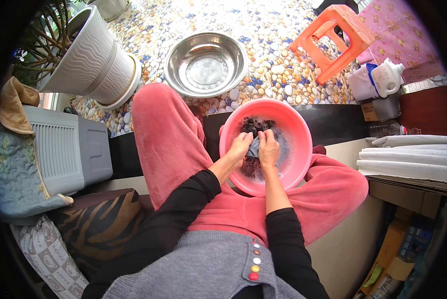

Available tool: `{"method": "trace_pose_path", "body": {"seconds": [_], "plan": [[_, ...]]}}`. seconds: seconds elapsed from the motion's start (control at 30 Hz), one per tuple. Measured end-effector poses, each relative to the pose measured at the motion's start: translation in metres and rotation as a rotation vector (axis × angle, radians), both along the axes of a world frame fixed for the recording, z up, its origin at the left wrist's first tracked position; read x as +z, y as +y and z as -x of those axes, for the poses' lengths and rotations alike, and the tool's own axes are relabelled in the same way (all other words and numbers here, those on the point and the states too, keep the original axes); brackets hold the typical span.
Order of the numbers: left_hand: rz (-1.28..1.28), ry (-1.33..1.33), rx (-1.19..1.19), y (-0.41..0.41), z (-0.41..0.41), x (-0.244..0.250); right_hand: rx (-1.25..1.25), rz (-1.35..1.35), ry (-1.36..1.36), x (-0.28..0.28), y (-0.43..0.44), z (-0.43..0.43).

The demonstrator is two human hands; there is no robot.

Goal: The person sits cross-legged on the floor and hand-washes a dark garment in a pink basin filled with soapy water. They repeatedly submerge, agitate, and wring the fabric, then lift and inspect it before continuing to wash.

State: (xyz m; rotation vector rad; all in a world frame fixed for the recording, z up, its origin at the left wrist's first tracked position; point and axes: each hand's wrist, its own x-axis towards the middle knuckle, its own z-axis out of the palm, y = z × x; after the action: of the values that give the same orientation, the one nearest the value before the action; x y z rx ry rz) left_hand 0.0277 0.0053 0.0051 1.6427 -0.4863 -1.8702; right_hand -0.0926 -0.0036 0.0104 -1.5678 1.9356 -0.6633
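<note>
A pink plastic basin (303,157) with sudsy water stands between my knees. Over it, my left hand (240,147) and my right hand (268,146) pinch a blue-grey cloth (252,150) close together, fingertips nearly meeting. Part of the grey cloth trails into the water on the right side. Beyond my fingers lies a dark, foam-covered wet cloth (254,124) in the basin. The undersides of both hands and the lower folds of the cloth are hidden.
A stainless steel basin (206,71) sits on the pebble-patterned floor ahead. To its left stands a white plant pot (92,63); to its right, an orange plastic stool (334,41). White plastic jugs (386,78) are at far right. A grey appliance (74,145) flanks me on the left.
</note>
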Motion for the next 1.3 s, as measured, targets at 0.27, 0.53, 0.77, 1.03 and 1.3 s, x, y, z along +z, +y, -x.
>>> {"method": "trace_pose_path", "body": {"seconds": [0.27,0.53,0.77,1.03,1.3], "plan": [[-0.199,0.13,0.218,-0.004,-0.001,0.005,-0.01,-0.054,0.004,-0.029,0.011,-0.002],[0.05,0.47,0.466,0.0,0.008,-0.055,0.151,0.041,-0.052,0.032,0.017,-0.045],[0.126,0.454,0.294,-0.002,0.007,0.002,-0.19,-0.007,-0.212,-0.012,-0.002,0.008],[0.13,0.059,0.257,-0.003,0.003,0.012,-0.133,-0.309,-0.56,-0.004,-0.001,0.023],[0.185,-0.571,-0.07,0.002,0.004,-0.038,-0.114,0.213,-0.228,-0.025,0.006,0.007]]}}
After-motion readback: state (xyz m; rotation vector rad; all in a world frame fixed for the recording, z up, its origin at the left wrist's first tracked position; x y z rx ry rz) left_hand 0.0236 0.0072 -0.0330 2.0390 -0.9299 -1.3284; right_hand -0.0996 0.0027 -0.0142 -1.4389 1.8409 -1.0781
